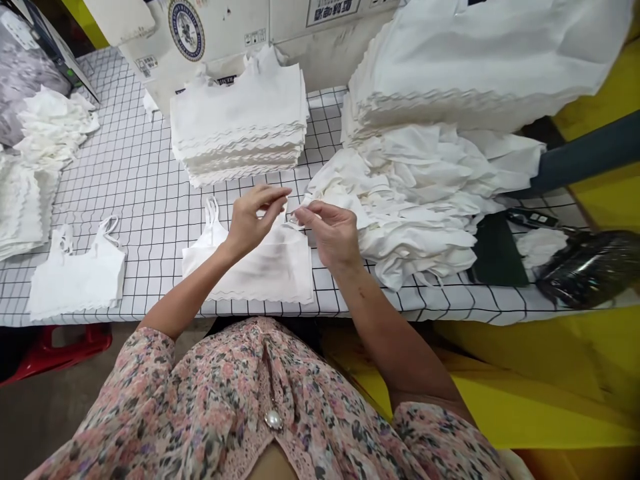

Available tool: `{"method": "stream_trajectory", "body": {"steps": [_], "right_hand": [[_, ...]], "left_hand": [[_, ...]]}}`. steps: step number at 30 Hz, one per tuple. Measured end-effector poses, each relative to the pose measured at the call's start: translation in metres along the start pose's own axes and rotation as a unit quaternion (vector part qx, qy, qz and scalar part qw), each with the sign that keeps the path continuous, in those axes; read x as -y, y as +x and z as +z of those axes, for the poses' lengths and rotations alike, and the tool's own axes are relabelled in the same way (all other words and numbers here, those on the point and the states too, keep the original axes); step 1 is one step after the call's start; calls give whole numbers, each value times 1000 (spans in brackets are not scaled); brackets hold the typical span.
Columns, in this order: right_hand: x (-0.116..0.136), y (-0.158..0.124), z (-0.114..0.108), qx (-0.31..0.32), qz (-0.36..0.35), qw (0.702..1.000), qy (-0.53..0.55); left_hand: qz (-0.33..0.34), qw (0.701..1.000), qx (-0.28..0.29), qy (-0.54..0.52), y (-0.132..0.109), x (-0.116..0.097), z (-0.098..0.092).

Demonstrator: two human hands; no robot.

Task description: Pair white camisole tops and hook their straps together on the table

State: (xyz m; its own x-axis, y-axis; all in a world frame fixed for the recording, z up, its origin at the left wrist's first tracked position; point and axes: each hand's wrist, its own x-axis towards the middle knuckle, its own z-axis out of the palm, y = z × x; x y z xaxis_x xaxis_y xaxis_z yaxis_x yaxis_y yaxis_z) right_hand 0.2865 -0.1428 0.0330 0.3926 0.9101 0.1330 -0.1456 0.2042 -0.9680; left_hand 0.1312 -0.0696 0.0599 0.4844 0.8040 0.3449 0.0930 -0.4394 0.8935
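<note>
A white strappy crop top point(265, 270) lies flat on the checked tablecloth in front of me, its wavy hem toward me. Its left straps stand up in a loop on the cloth. Above its right shoulder my right hand point(334, 235) pinches a thin white strap between thumb and forefinger. My left hand point(256, 217) hovers over the top's neckline, thumb and fingers drawn together; whatever is between them is too small to make out. Right beside my right hand spreads a loose heap of white tops point(415, 193).
A neat stack of white tops point(240, 120) stands behind, against a cardboard box point(230, 33). Another tall stack point(475, 60) rises at back right. A smaller folded pile point(77, 277) lies left. A dark green flat item point(500, 250) and a shiny dark bundle point(593, 267) sit right.
</note>
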Motion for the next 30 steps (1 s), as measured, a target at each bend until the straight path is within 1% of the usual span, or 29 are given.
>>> {"method": "stream_trajectory", "body": {"steps": [1,2,3,4,6,7,9,10,11,12,14,15,16,17,20,22,24,27,29,30], "right_hand": [[0,0,1,-10,-2,1000,16],[-1,-1,1,-16,-8,999,27],[-2,-1,2,-19,-17,999,32],[-4,-2,2,-23,-26,999,30],[-8,-3,2,-29,-53,998,11],[-10,-5,1,-31,-70,997,-5],[-10,-7,-5,-42,-125,989,-60],[-8,-8,-8,-42,-161,980,-105],[-4,-9,-13,-29,-199,966,-162],[1,-9,-17,-3,-238,945,-223],[11,-9,-25,81,-285,898,-326],[16,-8,-28,124,-288,880,-356],[19,-7,-29,154,-280,872,-372],[21,-6,-30,171,-263,870,-380],[20,-4,-29,178,-213,882,-382],[17,-4,-26,173,-193,893,-367],[12,-6,-22,169,-169,908,-345],[3,-9,-17,174,-120,927,-310],[-3,-10,-13,190,-90,932,-295],[-6,-10,-11,200,-79,932,-292]], "left_hand": [[-63,996,4,-56,-5,-4,2],[-120,987,14,-111,-10,-8,3],[-163,974,20,-158,-14,-10,5],[-190,963,20,-192,-18,-12,8],[-209,952,7,-224,-21,-11,11],[-207,952,4,-224,-22,-10,13],[-191,962,16,-193,-22,-8,13],[-173,971,25,-163,-22,-7,13],[-148,980,34,-124,-22,-7,11],[-119,988,44,-83,-23,-8,10],[-55,997,61,-10,-24,-10,6],[-29,997,69,15,-24,-11,4],[-9,997,75,32,-25,-12,2],[4,996,79,44,-25,-13,0],[15,993,82,78,-32,-10,-7],[2,989,76,130,-43,-4,-13],[-41,974,72,211,-58,4,-20],[-145,935,86,311,-80,14,-25],[-194,920,93,328,-89,20,-24],[-204,919,92,325,-92,23,-22]]}}
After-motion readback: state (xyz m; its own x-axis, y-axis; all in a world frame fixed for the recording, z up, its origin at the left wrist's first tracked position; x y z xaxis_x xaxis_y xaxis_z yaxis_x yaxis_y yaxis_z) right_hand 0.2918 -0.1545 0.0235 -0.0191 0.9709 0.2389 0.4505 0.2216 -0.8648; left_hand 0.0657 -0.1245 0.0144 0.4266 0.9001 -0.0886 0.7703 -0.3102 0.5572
